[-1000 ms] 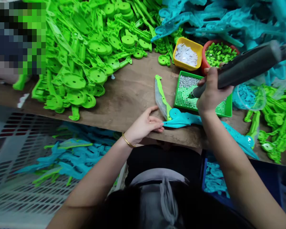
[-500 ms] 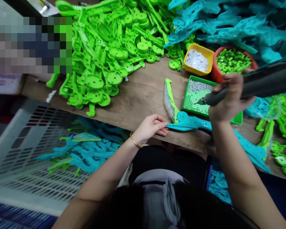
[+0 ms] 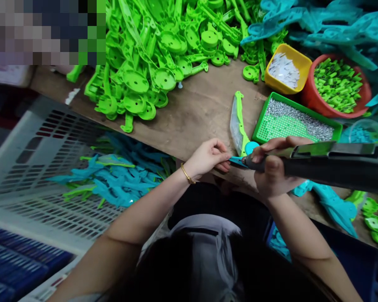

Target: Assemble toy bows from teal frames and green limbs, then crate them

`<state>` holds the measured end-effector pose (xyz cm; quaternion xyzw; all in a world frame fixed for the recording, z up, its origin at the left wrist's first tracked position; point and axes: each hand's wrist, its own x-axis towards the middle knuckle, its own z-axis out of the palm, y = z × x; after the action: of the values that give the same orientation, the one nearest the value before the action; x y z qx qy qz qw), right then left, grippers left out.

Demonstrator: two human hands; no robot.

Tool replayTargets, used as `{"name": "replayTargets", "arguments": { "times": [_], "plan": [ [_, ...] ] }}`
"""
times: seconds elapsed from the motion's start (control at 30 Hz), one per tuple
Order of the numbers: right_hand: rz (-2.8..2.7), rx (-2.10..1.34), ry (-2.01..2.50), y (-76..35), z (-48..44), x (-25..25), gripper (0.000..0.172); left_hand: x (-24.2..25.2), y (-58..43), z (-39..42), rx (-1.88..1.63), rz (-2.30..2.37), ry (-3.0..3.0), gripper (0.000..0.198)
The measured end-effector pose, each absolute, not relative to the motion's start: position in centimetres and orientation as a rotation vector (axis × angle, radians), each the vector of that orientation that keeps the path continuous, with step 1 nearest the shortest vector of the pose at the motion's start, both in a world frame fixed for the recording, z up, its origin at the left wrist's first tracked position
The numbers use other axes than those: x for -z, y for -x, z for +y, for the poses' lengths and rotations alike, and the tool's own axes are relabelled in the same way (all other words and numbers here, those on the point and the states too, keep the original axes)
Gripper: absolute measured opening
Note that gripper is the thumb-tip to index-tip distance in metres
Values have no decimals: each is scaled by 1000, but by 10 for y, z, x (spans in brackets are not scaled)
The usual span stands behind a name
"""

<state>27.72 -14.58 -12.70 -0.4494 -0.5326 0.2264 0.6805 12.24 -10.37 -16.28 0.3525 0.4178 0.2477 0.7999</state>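
My left hand [image 3: 212,157] pinches the pointed tip of a blue plastic part [image 3: 235,160] at the table's front edge. Wrapped round a dark power screwdriver [image 3: 330,163], my right hand [image 3: 275,167] is just right of it, and the tool's nose meets the blue part near my left fingertips. A green part with a clear blade [image 3: 238,123] points away from me beside the blue part's round end. The tool and my right hand hide most of the blue part.
Beyond lie a green tray of screws [image 3: 261,121], a yellow bowl of white pieces [image 3: 303,67] and a red bowl of green pieces [image 3: 310,98]. Green parts [image 3: 135,79] and blue parts [image 3: 334,33] are heaped behind. A white crate [image 3: 22,138] stands lower left.
My right hand has brought the screwdriver from over the screw tray down and left onto the blue part. My left hand still pinches the tip. The view has shifted.
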Motion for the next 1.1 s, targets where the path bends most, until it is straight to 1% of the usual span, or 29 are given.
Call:
{"name": "replayTargets", "arguments": {
  "times": [0.07,0.2,0.27,0.33,0.4,0.47,0.53,0.63,0.7,0.8,0.87,0.93,1.03,1.1],
  "plan": [
    [-1218,-513,952,-276,-142,133,37,163,-122,-103,-512,901,-759,35],
    [-1258,-544,928,-270,-140,138,39,160,-124,-103,-501,914,-750,38],
    [-1249,-547,953,-268,-139,131,39,158,-124,-103,-502,922,-744,40],
    [-1203,-526,959,-271,-132,118,35,156,-122,-102,-502,937,-747,42],
    [-1101,-416,927,-282,-119,103,29,156,-116,-101,-505,970,-780,42],
    [-960,-212,916,-300,-100,94,20,155,-105,-98,-485,1014,-857,40],
    [-870,-38,983,-321,-81,97,13,153,-91,-96,-411,1066,-1009,38],
    [-868,45,1113,-345,-60,118,19,145,-79,-95,-356,1250,-1468,34],
    [-894,46,1154,-351,-56,134,25,138,-83,-97,-459,1340,-1847,30],
    [-941,26,1180,-351,-58,147,29,131,-107,-103,-624,1166,-2248,27],
    [-949,19,1176,-349,-62,149,29,131,-129,-106,-610,1003,-2394,32],
    [-946,-12,1161,-348,-64,149,27,134,-151,-109,-532,923,-2495,42],
    [-956,-78,1161,-348,-64,147,24,140,-173,-113,-402,910,-2601,56],
    [-952,-103,1139,-348,-63,142,23,143,-181,-114,-343,961,-2636,58]
  ]
}}
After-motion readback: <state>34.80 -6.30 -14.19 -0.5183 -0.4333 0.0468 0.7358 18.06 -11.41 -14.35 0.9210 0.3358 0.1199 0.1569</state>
